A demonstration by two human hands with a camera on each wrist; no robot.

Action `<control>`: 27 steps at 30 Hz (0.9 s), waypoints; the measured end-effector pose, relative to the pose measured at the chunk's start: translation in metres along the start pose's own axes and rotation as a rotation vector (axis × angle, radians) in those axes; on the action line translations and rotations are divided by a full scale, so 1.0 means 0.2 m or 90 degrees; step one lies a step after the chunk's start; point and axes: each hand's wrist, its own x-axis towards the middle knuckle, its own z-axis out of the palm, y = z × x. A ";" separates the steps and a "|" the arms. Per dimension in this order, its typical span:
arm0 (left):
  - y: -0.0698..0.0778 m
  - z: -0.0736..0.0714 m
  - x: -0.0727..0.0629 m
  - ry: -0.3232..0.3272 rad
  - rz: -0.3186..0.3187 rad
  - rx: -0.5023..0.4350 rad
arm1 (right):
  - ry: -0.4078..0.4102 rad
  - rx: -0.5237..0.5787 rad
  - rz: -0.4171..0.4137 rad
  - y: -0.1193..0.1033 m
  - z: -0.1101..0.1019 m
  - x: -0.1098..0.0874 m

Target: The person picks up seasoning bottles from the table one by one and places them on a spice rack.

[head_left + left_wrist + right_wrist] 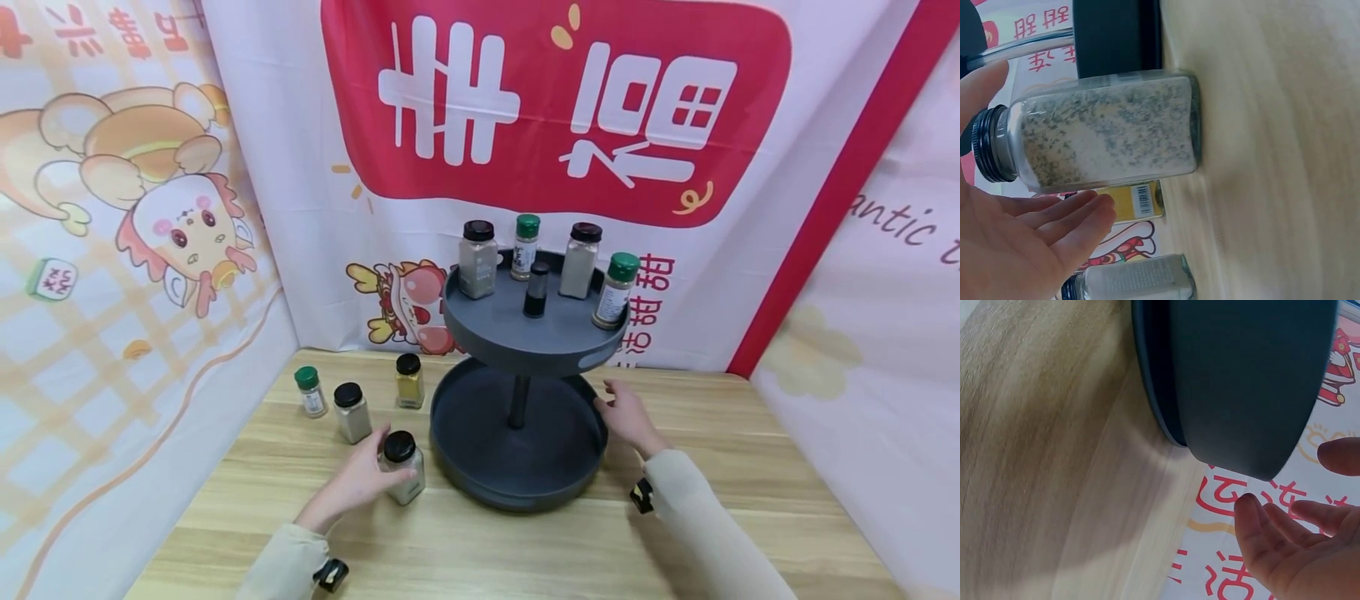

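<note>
In the head view my left hand [362,477] is spread around a black-capped glass spice jar [405,479] standing on the table. In the left wrist view speckled seasoning fills this jar [1110,131]; my fingers [1075,219] lie nearly straight along one side, the thumb toward the other near the cap. My right hand [632,421] is at the right side of a dark grey two-tier turntable rack [517,500], beside its lower tray. The right wrist view shows those fingers [1257,534] loosely extended, apart from the tray wall [1247,394], with nothing held.
Left of the rack stand a green-capped bottle [312,396], a black-capped jar [352,415] and a yellow spice jar [409,385]. The upper tray [517,333] carries several jars and bottles, including a small dark bottle [536,292]. Printed cloth [285,108] hangs behind the wooden table [480,558].
</note>
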 end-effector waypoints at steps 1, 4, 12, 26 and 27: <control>-0.01 0.01 0.00 0.005 0.004 0.008 | 0.001 0.003 -0.001 0.00 0.00 0.00; -0.02 0.03 0.00 0.019 0.015 0.012 | 0.006 0.009 -0.008 0.02 0.02 0.01; -0.03 0.06 0.00 0.046 0.022 -0.021 | 0.030 0.010 -0.041 0.06 0.07 0.03; -0.01 0.10 -0.02 0.055 -0.008 -0.076 | 0.047 0.032 -0.076 0.09 0.12 0.00; -0.02 0.10 -0.02 0.057 -0.008 -0.078 | 0.047 0.034 -0.075 0.10 0.12 0.00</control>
